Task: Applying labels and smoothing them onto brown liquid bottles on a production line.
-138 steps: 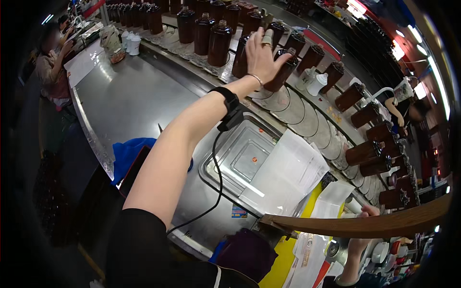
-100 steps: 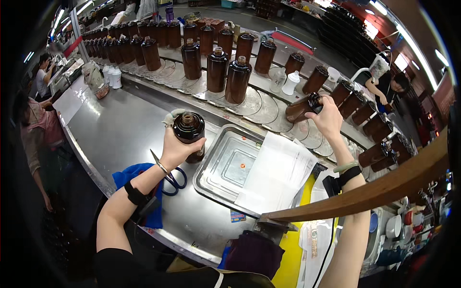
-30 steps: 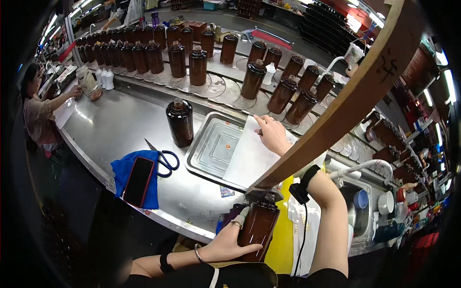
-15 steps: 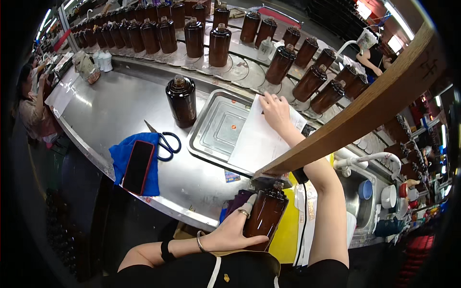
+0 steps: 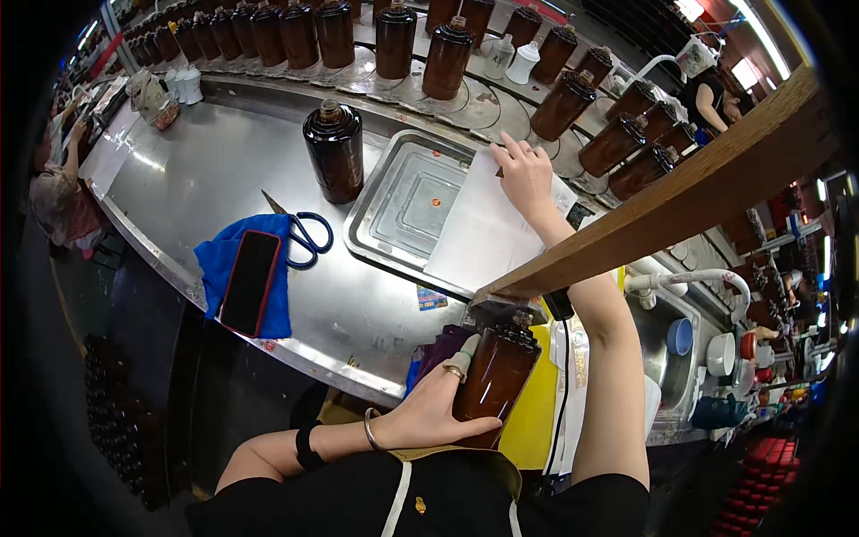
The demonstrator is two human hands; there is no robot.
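Note:
My left hand (image 5: 438,404) grips a brown glass bottle (image 5: 494,380), tilted near my body below the foot of a wooden post. Its thumb lies across the glass and a pale cover sits on one finger. Farther forward, my right hand (image 5: 528,183) is at the upper part of a white sheet (image 5: 488,228) that partly covers a metal tray (image 5: 376,255). Its fingertips are drawn together by a small dark spot, too small to name. Left of the tray another brown bottle (image 5: 334,157) stands upright.
The wooden post (image 5: 662,192) slants across my right forearm. Scissors (image 5: 309,240) and a phone (image 5: 250,285) lie with a blue cloth (image 5: 215,255) on the metal bench. Brown bottles (image 5: 447,63) line the conveyor behind. A sink (image 5: 689,371) with a faucet is at right.
My right hand has shifted slightly toward the far side and its index finger is raised. The conveyor bottles have moved right. The view has tilted a little; my left hand keeps its hold.

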